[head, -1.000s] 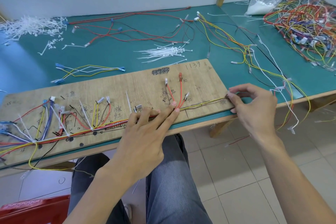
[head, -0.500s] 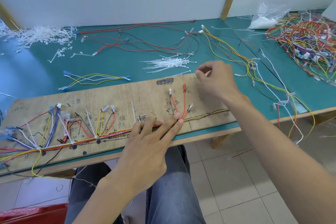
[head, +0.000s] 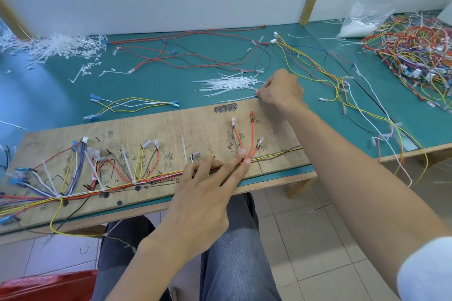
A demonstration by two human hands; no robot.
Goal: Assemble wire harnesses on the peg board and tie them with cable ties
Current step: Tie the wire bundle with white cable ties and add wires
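The harness [head: 146, 178] lies along the near edge of the peg board [head: 171, 127], its trunk of red, yellow and white wires already cinched by several white ties toward the left end. At the right end three red branch wires [head: 252, 139] fan up from the trunk and a thin yellow and brown pair [head: 278, 154] runs on rightward. Our left hand [head: 203, 193] lies flat on the trunk, fingers straight and spread, with two fingertips [head: 247, 161] pressing right where the red branches split off. That fork has no tie yet, so we judge it to be the joint in hand. Our right hand [head: 281, 88] is at the far edge of the board, fingers curled together at the near side of the loose cable ties [head: 227, 82] on the green worktop [head: 146, 76]. It seems to pinch the head of one cable tie [head: 256, 90], though the grip is small in view. To do this well, we should lift out one tie only and keep the left fingertips pinning the fork so the branches do not slide. Then we thread the tail under the trunk just beside that fork and pull it snug without dragging the red leads off their marks. Farther out lie spare wires [head: 134, 104] with blue terminals, white offcuts [head: 56, 46] at the far left and a tangle of coloured harnesses [head: 415, 56] at the far right
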